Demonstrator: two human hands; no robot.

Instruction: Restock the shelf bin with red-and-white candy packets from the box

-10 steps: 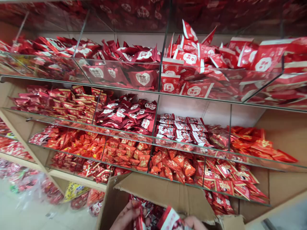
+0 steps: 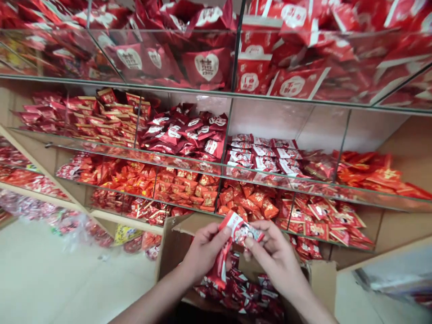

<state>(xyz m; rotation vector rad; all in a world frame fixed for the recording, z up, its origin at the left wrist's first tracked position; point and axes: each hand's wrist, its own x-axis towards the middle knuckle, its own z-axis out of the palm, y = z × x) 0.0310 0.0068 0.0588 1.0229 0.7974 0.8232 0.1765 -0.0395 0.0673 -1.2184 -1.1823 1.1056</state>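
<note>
Here's the left hand point(image 2: 206, 249), thumb on top, pinching one end of a red-and-white packet point(image 2: 240, 231), and the right hand point(image 2: 275, 255) has the other end gripped between thumb and fingers! So the packet sits squarely between the two, touching both. A second red packet point(image 2: 220, 267) hangs just beneath the left hand, angled downward. Directly below both, dark red packets point(image 2: 241, 294) lie heaped inside an open cardboard box point(image 2: 323, 285). Straight ahead, just beyond the hands, orange-red packets point(image 2: 251, 200) crowd the shelving point(image 2: 403, 139).
</note>
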